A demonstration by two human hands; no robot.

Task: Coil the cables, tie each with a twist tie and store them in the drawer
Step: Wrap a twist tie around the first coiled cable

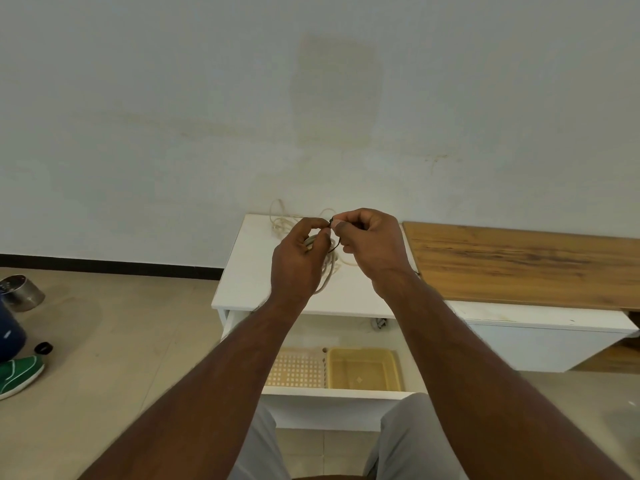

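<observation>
My left hand (300, 259) holds a coiled cream cable (328, 271) above the white cabinet top (242, 271); part of the coil hangs below the palm. A dark twist tie (334, 244) wraps the coil, and my left fingertips pinch its upper end. My right hand (372, 249) pinches the same tie at its top, thumb against forefinger. A second loose cream cable (282, 221) lies at the back of the cabinet top by the wall. Below, the white drawer (332, 396) stands pulled out.
Inside the drawer sit a yellow tray (363, 370) and a perforated cream tray (298, 368). A wooden board (519, 261) lies on the cabinet at right. On the floor at left are a metal pot (20, 292), a blue container (8, 330) and a green shoe (19, 375).
</observation>
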